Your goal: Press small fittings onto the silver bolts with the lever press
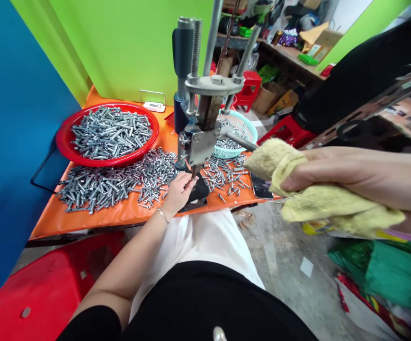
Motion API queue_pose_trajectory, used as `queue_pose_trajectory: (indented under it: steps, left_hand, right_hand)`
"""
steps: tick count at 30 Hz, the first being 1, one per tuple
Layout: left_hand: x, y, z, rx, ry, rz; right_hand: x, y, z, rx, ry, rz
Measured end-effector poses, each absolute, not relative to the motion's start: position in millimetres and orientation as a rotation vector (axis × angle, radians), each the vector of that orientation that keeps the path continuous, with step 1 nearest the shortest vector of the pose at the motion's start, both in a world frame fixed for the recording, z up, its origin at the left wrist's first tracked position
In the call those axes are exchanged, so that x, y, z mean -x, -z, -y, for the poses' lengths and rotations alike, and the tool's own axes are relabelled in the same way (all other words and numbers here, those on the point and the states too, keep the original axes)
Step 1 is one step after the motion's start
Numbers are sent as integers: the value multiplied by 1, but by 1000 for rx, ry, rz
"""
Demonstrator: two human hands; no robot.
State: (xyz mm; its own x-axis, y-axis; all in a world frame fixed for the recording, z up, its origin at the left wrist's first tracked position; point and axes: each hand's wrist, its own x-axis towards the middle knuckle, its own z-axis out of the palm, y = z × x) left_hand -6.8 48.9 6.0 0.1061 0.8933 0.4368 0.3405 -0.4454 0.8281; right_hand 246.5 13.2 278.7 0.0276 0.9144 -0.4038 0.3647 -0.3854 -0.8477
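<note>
A hand-operated press (204, 147) stands on the table before me, its threaded rods rising above a round plate. At its foot my left hand (180, 189) is closed, thumb and fingers pinched just under the ram tip (195, 170). What the pinch holds is too small to make out. My right hand (303, 173) grips a yellow cloth (280, 163) wrapped over the end of the press lever (241, 140). Loose metal pins with ringed ends (102, 187) lie heaped left of the press, and more pins (227, 176) are scattered on its right.
A red basin (63, 142) full of similar pins sits at left. Behind the press stands a light-blue basket (250, 130) with more. A dark phone (261, 187) lies at the orange table's (120, 219) right edge. Red stools (38, 293) and bags (397, 274) surround me.
</note>
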Motion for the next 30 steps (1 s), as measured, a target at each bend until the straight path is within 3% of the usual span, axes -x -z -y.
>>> queue_pose_trajectory:
  steps: [3,10,13,22,30]
  left_hand:
    - [8,-1,-48,-1841,-1345,-1225]
    - [4,16,-44,-1623,-1404,-1243]
    - [3,15,-43,-1626,-1385,-1268]
    - [-2,2,-43,-1624,-1405,-1325]
    - [2,-11,-38,-1232,-1370,-1214]
  right_hand:
    - [-235,-248,1,1890,-1683,1340]
    - [-209,-61,-20,1344,-786,1528]
    - [-197,-20,-40,1279,-767,1545]
    - [-204,-40,-15,1299,-938,1447]
    - [-235,-136,28,1407,-1482,1053]
